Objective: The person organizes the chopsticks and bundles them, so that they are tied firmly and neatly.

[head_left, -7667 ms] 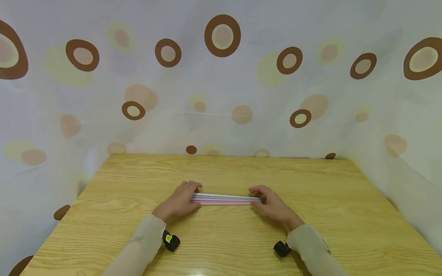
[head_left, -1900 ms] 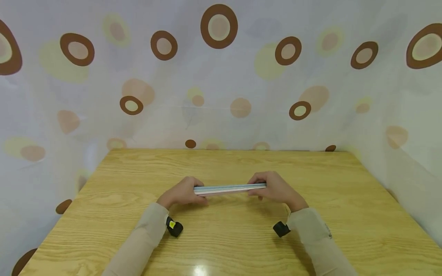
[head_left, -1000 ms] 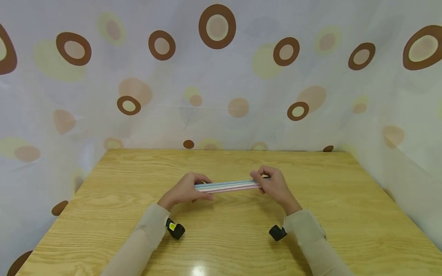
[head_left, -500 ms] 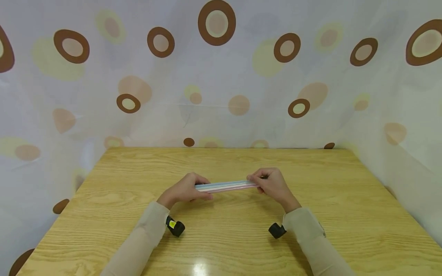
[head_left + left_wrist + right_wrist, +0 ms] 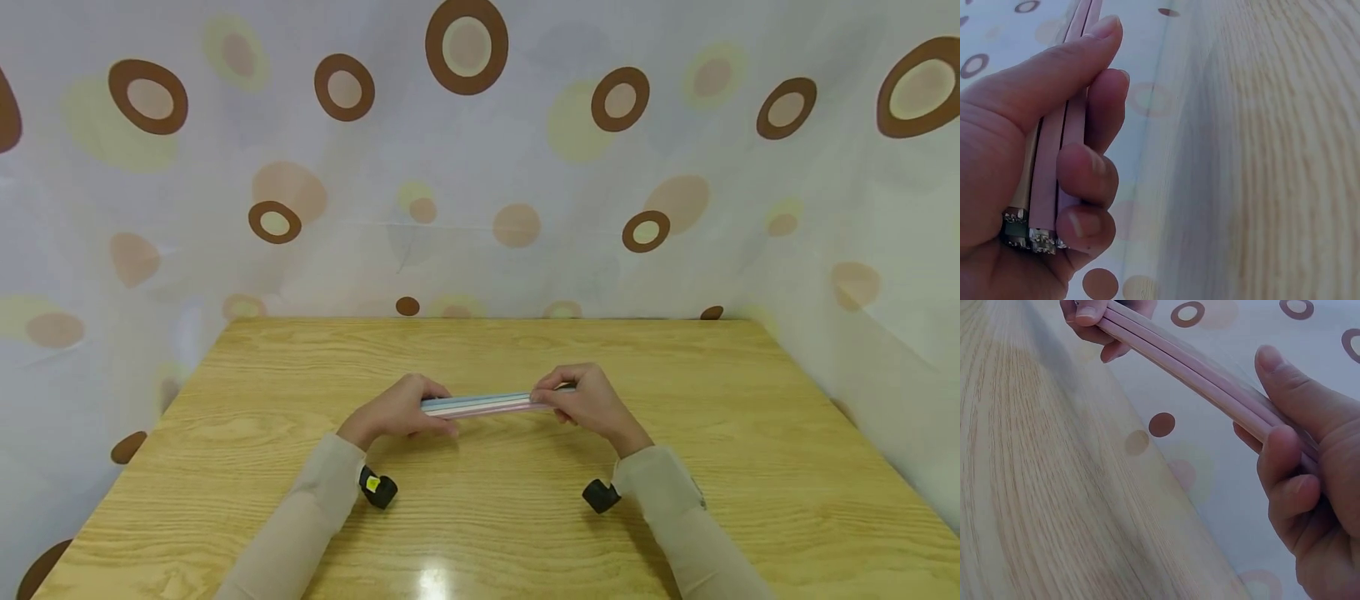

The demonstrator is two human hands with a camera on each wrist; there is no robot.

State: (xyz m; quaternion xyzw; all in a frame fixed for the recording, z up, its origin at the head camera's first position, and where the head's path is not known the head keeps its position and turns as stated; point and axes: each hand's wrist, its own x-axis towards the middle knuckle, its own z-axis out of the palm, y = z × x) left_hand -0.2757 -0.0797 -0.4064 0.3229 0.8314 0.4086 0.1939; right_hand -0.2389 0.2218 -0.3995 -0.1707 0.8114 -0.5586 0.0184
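A bundle of slim pastel chopsticks [image 5: 487,404] in blue, white and pink is held crosswise in front of me, above the table. My left hand [image 5: 401,408] grips its left end; in the left wrist view its fingers curl round the pink sticks [image 5: 1047,181], and silvery patterned ends [image 5: 1041,239] show at the palm. Toward the right end, my right hand [image 5: 594,406] holds the bundle between thumb and curled fingers. In the right wrist view the thumb [image 5: 1291,381] lies along one side and the fingers hide the far ends.
Under both hands is a wood-grain table [image 5: 480,517]. A pale curtain with brown and pastel circles [image 5: 468,192] stands behind it and on both sides. A small black camera [image 5: 378,489] sits on the left wrist, another camera [image 5: 600,496] on the right.
Several seconds ago the sticks were fanned out at the left end; now they lie tighter together. Over the last second my right thumb has moved left along the bundle. The left hand keeps its grip.
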